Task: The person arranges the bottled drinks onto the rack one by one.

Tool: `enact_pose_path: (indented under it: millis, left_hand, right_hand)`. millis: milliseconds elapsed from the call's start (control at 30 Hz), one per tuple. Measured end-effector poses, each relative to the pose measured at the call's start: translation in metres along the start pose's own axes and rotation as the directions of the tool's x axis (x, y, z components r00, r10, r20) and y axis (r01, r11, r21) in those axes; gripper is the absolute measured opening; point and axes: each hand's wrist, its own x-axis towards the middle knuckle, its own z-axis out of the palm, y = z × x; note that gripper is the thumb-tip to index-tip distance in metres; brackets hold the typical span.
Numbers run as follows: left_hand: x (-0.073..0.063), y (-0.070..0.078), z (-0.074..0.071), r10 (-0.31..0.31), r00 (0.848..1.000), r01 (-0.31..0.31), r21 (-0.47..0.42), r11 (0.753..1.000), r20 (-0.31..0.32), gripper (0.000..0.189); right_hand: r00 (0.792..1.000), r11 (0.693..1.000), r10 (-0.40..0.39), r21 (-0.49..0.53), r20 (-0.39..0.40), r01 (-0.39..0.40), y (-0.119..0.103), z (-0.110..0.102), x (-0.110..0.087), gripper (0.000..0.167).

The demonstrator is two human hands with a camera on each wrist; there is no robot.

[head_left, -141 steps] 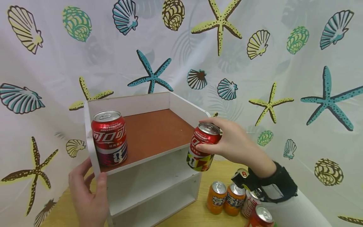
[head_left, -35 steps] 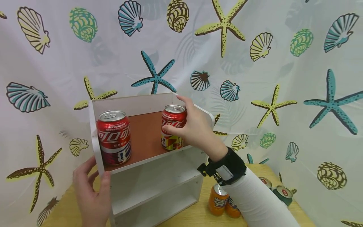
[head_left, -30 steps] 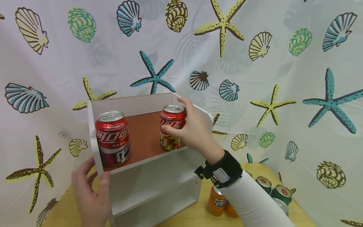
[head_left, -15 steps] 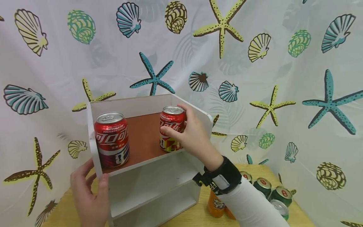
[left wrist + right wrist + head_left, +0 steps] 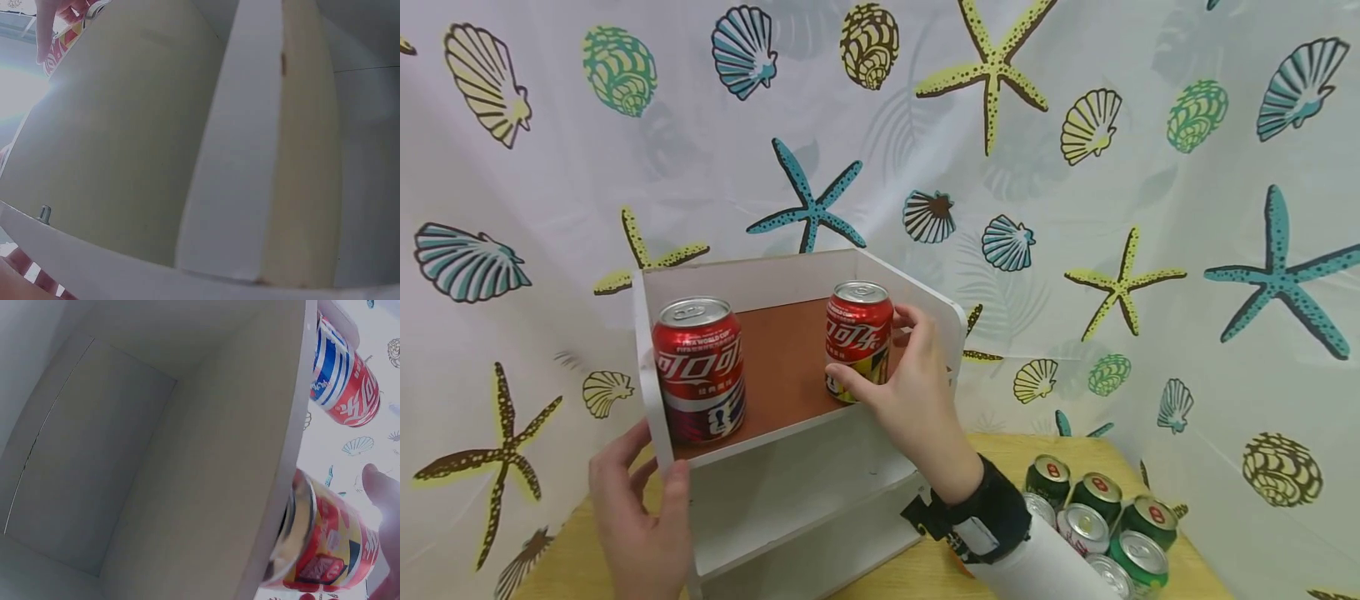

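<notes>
In the head view, a red Coca-Cola can (image 5: 859, 333) with a yellow-and-black pattern stands upright on the brown top shelf near its right side. My right hand (image 5: 917, 392) holds it, thumb across the front and fingers curled at its right side. Another red cola can (image 5: 698, 367) stands at the shelf's left front corner. My left hand (image 5: 643, 517) grips the left side of the white shelf unit (image 5: 790, 492), thumb on its front edge. The right wrist view looks from below at the patterned can (image 5: 331, 544) and the other cola can (image 5: 350, 381).
Right of the shelf unit, several cans stand grouped on the wooden table (image 5: 1000, 450): dark green cans (image 5: 1096, 493), a silver-topped green can (image 5: 1141, 554) and others. An orange can is mostly hidden behind my right forearm. A shell-and-starfish curtain (image 5: 1037, 208) hangs behind.
The patterned can went from mid-air beside the unit onto the top shelf. Since then my right hand has slid lower on it, and the can has turned slightly. My left hand stays put.
</notes>
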Motion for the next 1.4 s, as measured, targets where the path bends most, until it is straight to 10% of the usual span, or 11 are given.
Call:
enact_pose_path:
  millis: [1400]
  left_hand:
    - [0.0,0.0,-0.001,0.003,1.0,-0.003,0.001,1.0,0.0,0.049]
  right_hand:
    - [0.999,0.998,-0.051,0.043,-0.006,0.051,0.02,0.006,0.002,0.071]
